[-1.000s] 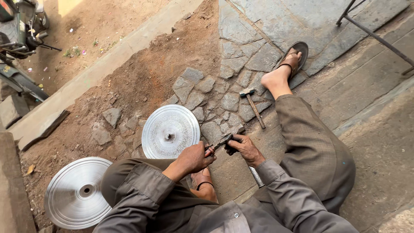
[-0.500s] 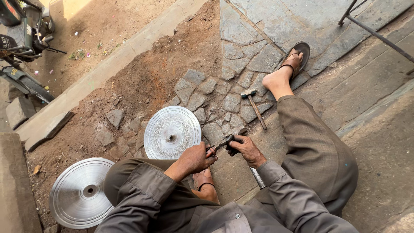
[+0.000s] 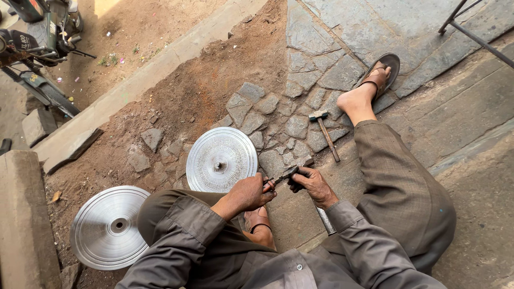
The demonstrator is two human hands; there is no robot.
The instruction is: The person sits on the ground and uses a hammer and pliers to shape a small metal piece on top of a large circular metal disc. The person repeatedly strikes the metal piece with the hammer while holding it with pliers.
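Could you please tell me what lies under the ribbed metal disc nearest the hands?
The round ribbed silver metal disc rests on reddish dirt and broken grey paving stones. The ground directly beneath it is covered.

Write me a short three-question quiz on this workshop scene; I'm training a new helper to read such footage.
1. True or false: the hammer is in the person's right hand.
2. How many round metal discs lie on the ground?
3. Which is nearer the left hand: A, the ridged metal disc; B, the smooth metal disc?

Key:
1. False: the hammer lies on the stone paving, apart from both hands, which together hold a small dark tool.
2. Two.
3. A.
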